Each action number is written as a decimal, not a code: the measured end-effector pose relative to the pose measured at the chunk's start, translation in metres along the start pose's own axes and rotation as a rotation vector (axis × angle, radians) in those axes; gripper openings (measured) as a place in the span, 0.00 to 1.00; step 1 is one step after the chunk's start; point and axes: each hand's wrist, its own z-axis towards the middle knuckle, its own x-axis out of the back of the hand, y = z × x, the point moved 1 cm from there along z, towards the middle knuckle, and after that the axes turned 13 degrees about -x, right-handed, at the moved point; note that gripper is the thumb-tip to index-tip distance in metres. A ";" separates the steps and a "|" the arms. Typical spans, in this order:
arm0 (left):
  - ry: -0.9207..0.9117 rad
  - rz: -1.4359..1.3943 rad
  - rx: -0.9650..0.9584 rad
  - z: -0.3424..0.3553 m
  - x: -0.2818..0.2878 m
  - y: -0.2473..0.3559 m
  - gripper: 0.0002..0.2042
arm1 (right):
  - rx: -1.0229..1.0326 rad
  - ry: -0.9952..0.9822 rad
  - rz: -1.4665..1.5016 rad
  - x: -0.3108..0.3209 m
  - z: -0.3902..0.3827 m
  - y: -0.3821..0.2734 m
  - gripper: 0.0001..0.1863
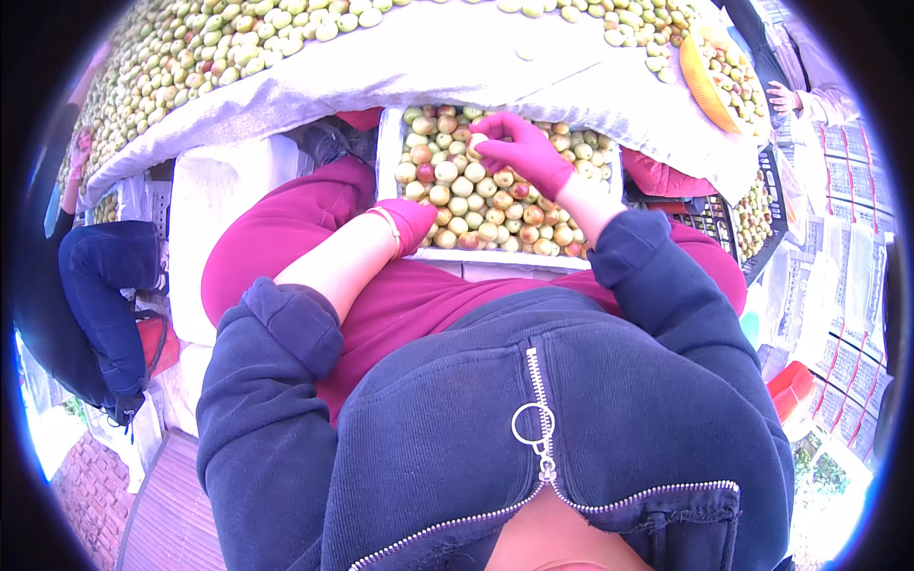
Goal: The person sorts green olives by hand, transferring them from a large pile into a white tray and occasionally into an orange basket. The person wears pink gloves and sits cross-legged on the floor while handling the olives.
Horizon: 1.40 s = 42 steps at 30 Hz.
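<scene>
I sat with a shallow white rectangular box [387, 157] between my knees, filled with small round fruits [462, 195], pale green to reddish brown. My right hand [522, 152], in a thin pink glove, was over the far middle of the box, its thumb and fingertips pinched around one pale, brown-blushed round fruit [477, 146]. My left hand [415, 225], gloved in the same pink, was at the box's near left corner, bent downward; its fingers were hidden, so I cannot tell whether they were closed on anything.

I wore magenta trousers [276, 228] and a navy ribbed zip-front jacket [428, 428], its sleeves pushed up. Beyond the box, a white cloth [428, 59] spread across, with a broad heap of greenish fruits [257, 43] behind it. Toward the right were an orange plastic basket [703, 86] holding more fruits and, nearer me, a black plastic crate [779, 195]. At far right, another person's hand [783, 98] showed; at left, someone's leg in dark blue trousers [107, 300].
</scene>
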 end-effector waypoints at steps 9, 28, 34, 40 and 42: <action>0.580 -1.454 -0.134 0.000 0.065 0.034 0.17 | 0.180 0.098 0.145 -0.003 -0.074 0.008 0.20; 0.568 -1.524 -0.105 0.011 0.077 0.055 0.16 | 0.221 0.001 0.371 0.002 -0.085 0.018 0.21; 0.558 -1.498 -0.043 0.017 0.076 0.055 0.16 | 0.224 0.011 0.338 0.000 -0.081 0.021 0.20; 0.554 -1.487 -0.048 0.019 0.076 0.051 0.16 | 0.223 0.012 0.361 -0.001 -0.078 0.022 0.19; 0.548 -1.498 -0.067 0.019 0.075 0.050 0.15 | 0.199 0.012 0.365 0.000 -0.079 0.022 0.19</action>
